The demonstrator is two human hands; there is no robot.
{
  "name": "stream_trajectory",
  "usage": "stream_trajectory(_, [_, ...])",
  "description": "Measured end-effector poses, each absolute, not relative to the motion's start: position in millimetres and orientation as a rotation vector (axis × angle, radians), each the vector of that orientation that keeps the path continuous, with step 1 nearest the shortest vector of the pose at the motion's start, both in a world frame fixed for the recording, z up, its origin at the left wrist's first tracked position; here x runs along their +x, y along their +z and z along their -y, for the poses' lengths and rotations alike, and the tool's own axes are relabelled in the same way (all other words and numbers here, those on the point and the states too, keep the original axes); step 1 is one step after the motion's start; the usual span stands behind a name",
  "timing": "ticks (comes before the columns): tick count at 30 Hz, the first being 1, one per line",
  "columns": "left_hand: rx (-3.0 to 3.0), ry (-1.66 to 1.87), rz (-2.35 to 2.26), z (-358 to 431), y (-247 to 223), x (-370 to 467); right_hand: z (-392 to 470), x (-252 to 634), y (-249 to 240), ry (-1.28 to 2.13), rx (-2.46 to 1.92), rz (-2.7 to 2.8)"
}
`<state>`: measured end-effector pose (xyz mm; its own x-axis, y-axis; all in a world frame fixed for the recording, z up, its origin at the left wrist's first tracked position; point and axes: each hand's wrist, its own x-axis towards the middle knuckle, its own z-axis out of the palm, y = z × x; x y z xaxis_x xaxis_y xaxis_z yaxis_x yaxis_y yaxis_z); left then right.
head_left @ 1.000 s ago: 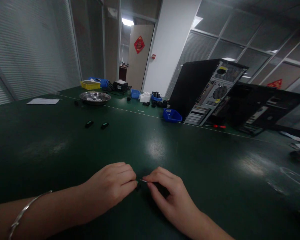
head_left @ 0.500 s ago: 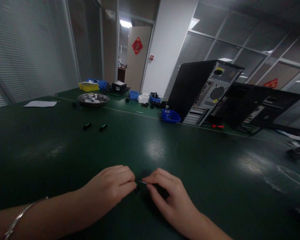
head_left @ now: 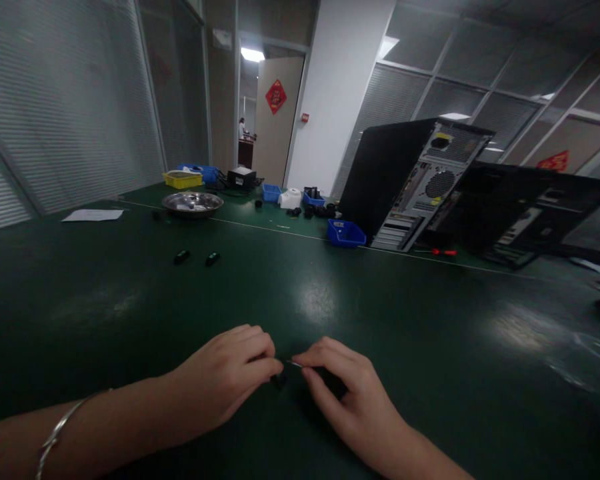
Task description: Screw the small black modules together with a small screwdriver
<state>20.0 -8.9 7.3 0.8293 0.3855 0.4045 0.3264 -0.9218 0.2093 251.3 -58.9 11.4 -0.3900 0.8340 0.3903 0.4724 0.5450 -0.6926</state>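
Note:
My left hand (head_left: 237,373) is closed in a pinch low in the middle of the head view. A small black piece (head_left: 279,381) shows under its fingertips; its kind is too dark to make out. Facing it, my right hand (head_left: 347,383) pinches a thin, short metal piece (head_left: 295,363) between thumb and forefinger. The metal tip points at the left fingertips, with a small gap between. Farther off on the green table (head_left: 230,293) lie two small black devices, one on the left (head_left: 182,257) and one on the right (head_left: 213,258), each with a light greenish patch on top.
Toward the back stand a shiny metal bowl (head_left: 193,203), a yellow tray (head_left: 183,180), a blue bin (head_left: 346,233) and a black computer tower (head_left: 415,183). A red-handled screwdriver (head_left: 444,252) lies beside the tower. White paper (head_left: 93,215) rests at left, a clear round container (head_left: 590,360) at right.
The view has shifted slightly, so the background sits a little lower and to the right. Both hands keep their pinches, appearing a little farther right.

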Motion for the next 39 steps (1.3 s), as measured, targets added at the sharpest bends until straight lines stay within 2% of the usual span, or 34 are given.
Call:
stream_trajectory(8, [2.884,0.759,-0.821,-34.2,19.1,-4.0,58.4,256.0,9.6,0.652,-1.056,2.041])
stream_trajectory(14, [2.793,1.065,-1.396,-105.5,41.9,-86.2,58.2,258.6,10.0,0.698,-1.074,2.053])
stream_trajectory(19, [2.693,1.217,-1.715,-139.1,20.2,-146.5,57.9,259.4,10.1,0.717,-1.104,2.070])
stream_trajectory(24, [2.599,1.056,-1.929,-158.1,-14.1,-162.6,57.7,259.1,9.8,0.710,-1.098,2.085])
stream_trajectory(28, [2.587,0.903,-1.991,-153.3,-14.5,-160.8,57.3,258.2,9.4,0.700,-1.078,2.077])
stream_trajectory(39, [2.629,0.683,-1.727,-145.4,-12.4,-132.7,59.0,256.2,13.9,0.710,-1.069,2.076])
